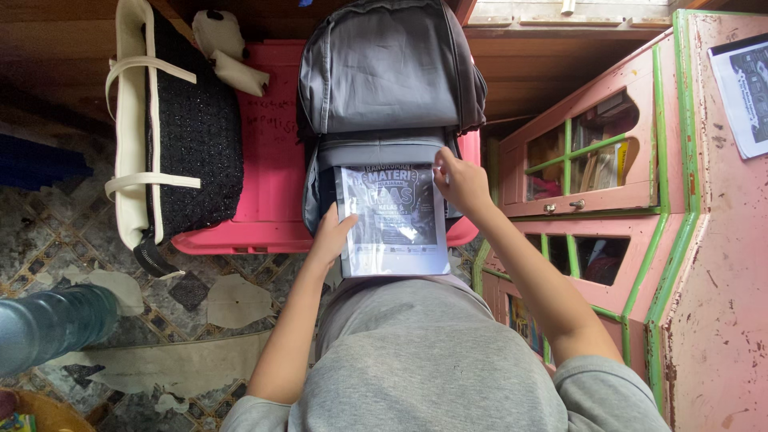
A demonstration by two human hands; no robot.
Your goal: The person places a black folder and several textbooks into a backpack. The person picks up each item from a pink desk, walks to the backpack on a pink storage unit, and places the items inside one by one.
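book (394, 220) before backpack (390, 68) on tub (268, 160), tote bag (172, 128) left, cabinet (608, 160) right

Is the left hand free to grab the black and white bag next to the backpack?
Probably not right now: the left hand is holding the book. The bag lies uncovered on the pink lid, so nothing else blocks it.

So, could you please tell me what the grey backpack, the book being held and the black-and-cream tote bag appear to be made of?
Grey backpack: probably synthetic woven fabric, matte, with soft folds and stitched seams.
Dark-covered book: paper with a glossy, perhaps plastic-wrapped cover; light glares off it. Both hands, left and right, hold it.
Black-and-cream tote bag: coarse knitted-looking black panel, smooth cream trim and straps, possibly faux leather.
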